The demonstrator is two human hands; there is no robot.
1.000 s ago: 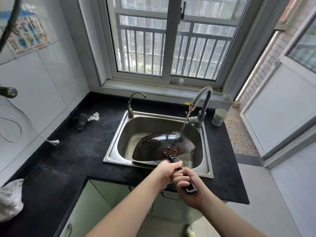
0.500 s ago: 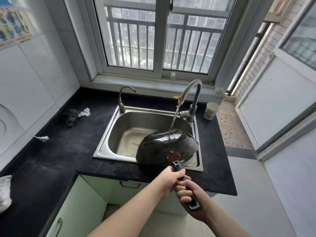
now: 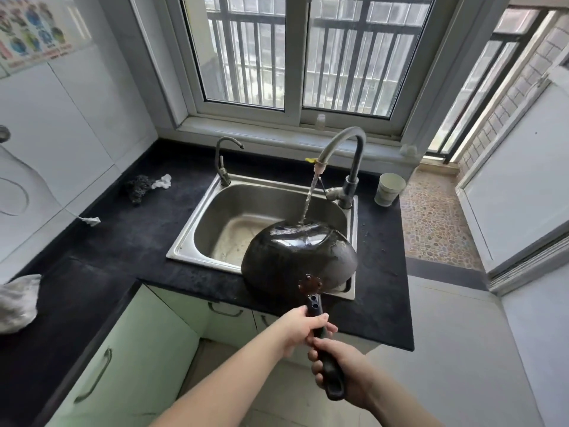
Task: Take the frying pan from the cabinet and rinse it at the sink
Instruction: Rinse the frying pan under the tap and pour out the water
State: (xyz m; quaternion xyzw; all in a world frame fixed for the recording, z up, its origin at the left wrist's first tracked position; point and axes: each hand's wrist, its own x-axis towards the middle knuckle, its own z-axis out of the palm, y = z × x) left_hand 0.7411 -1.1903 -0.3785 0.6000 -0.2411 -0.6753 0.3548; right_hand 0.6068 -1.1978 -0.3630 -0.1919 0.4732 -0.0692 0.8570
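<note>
We log one black frying pan (image 3: 298,257), underside up and tilted over the front right of the steel sink (image 3: 246,217), under the running tap (image 3: 341,155), its handle gripped by left hand (image 3: 303,329) and right hand (image 3: 345,369).

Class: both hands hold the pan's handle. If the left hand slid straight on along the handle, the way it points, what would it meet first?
The left hand would probably first meet the rusty bracket joining the handle to the pan.
</note>
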